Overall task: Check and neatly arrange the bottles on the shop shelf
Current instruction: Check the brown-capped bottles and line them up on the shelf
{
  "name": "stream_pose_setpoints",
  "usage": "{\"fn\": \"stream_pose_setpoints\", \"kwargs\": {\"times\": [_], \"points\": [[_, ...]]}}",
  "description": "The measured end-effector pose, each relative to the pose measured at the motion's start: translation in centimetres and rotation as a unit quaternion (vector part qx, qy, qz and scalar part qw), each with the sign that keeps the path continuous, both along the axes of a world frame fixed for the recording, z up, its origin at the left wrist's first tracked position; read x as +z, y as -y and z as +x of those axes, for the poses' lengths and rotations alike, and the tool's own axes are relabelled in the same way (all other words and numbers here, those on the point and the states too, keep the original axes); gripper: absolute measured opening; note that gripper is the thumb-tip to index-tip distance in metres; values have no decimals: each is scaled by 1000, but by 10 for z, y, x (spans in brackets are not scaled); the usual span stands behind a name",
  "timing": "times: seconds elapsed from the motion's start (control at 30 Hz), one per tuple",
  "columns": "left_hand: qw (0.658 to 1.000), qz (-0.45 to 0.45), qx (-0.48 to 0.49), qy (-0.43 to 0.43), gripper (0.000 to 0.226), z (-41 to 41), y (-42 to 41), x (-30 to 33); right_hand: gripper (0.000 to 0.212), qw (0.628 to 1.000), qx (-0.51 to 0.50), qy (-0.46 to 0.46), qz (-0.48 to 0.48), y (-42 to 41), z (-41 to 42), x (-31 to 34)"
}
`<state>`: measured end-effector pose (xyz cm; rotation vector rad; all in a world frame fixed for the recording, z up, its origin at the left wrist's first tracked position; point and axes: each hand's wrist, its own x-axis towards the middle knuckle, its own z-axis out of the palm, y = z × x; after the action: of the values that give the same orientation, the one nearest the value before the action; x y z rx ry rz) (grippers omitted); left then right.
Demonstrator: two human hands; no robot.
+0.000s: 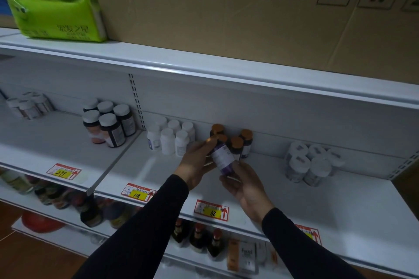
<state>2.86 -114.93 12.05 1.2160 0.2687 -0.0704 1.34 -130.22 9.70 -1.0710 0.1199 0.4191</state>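
Cardboard, one huge carton (249, 25), filled the top shelf, with a green tissue pack (56, 16) at its left end. Below it ran the white shelf (294, 188) that carried the bottles, price tags clipped along its front edge. Along that shelf's back edge stood the groups: dark white-capped bottles (108, 123) toward the left, white bottles (170, 138) near the middle, clear tubs (310, 163) toward the right, and three orange-capped bottles (238, 142) against the back wall.

A fourth bottle (221, 158), orange-capped with a purple and white label, was lifted clear of the shelf just in front of its group and tilted. The left hand (196, 165) curled its fingers round the upper part near the cap; the right hand (247, 184) cupped the base from below, fingers bent against it.

It looked light and rigid, probably a smooth plastic or glass jar, so slippery on the label. The body, taken around its middle, seemed the safest hold; the cap alone might turn.
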Motion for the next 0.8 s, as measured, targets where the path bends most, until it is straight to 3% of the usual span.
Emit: {"fn": "stream_pose_setpoints", "kwargs": {"times": [0.07,0.2,0.3,0.5,0.6,0.8], "points": [[1000,-15,-15,4,29,0,0,2,28,999,-6,-36,6,-1,0,0],[998,-57,-25,0,24,-1,1,4,40,997,4,-76,-10,0,1,-1],[999,-46,-19,-3,20,-2,2,3,44,997,19,-70,-26,2,1,-2],[1000,-13,-4,-18,17,-3,3,-4,31,999,13,1,-38,4,2,0],[1000,-16,-9,-24,25,-2,4,-2,27,999,8,-20,-50,1,0,0],[997,-66,-10,-26,19,-2,2,1,48,995,-4,-91,-34,-2,1,-3]]}}
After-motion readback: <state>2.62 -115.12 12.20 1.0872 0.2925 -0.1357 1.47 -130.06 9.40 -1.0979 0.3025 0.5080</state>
